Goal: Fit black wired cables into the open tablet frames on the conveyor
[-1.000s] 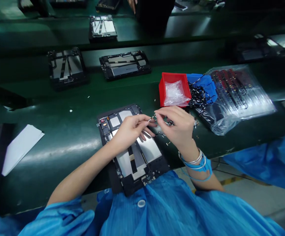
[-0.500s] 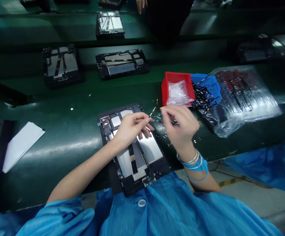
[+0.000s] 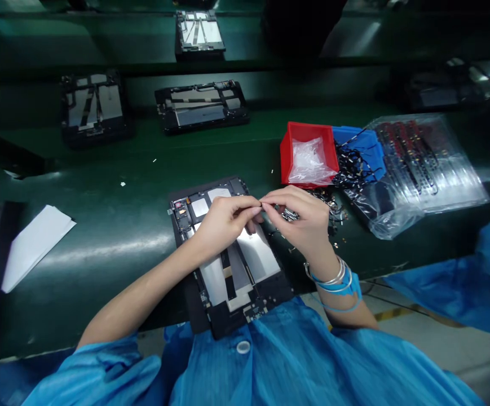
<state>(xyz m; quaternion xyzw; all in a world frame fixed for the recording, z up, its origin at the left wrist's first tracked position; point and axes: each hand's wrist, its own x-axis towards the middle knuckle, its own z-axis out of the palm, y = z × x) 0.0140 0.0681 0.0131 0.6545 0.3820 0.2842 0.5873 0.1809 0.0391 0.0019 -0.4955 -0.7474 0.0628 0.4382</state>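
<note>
My left hand (image 3: pixel 228 221) is closed in a pinch above an opened tablet (image 3: pixel 261 260), whose pale inner plates and dark ribbon face up. Fingertip to fingertip with it, my right hand (image 3: pixel 301 213) is also pinched, wearing bangles and a blue wrist strap. Between the fingertips a dark bit of a thin short cable (image 3: pixel 261 204) shows; most of it is covered by the fingers. The tablet lies slanted on a black pad at the table's front edge. Beside and behind my right hand lies a pile of small metal-and-black parts (image 3: pixel 333 206).
A red bin (image 3: pixel 287 155) with clear plastic bags adjoins a blue bin (image 3: pixel 378 152) of black cables. Plastic trays (image 3: pixel 451 169) of cables lie to the right. More opened tablets (image 3: pixel 202 107) stand farther back. White paper (image 3: pixel 37 245) lies at left; a blue-clothed person (image 3: pixel 460 290) is at right.
My right hand has moved left from above the loose parts, and its fingertips now meet those of my left hand. The cable's light end, exposed before, is covered.
</note>
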